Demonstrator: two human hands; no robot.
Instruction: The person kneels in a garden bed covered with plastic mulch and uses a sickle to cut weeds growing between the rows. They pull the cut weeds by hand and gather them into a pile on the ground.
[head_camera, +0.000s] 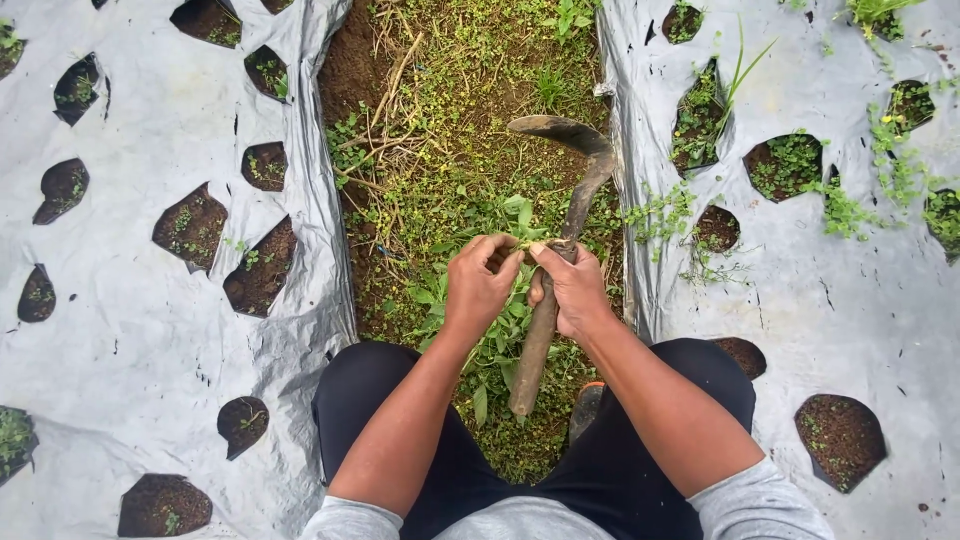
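While squatting in the furrow (470, 120), left hand (478, 288) grips a pulled leafy weed (510, 320); right hand (572, 290) clasps a sickle (560, 230) and pinches the stems. Weeds remain throughout.

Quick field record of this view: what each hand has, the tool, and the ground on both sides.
left hand: grips a leafy weed clump
right hand: holds the sickle by its wooden handle, fingertips also at the weed
sickle blade: curved, dark, pointing away from the person
furrow: soil with small weeds
plastic mulch: grey sheets on both sides, with soil-filled planting holes
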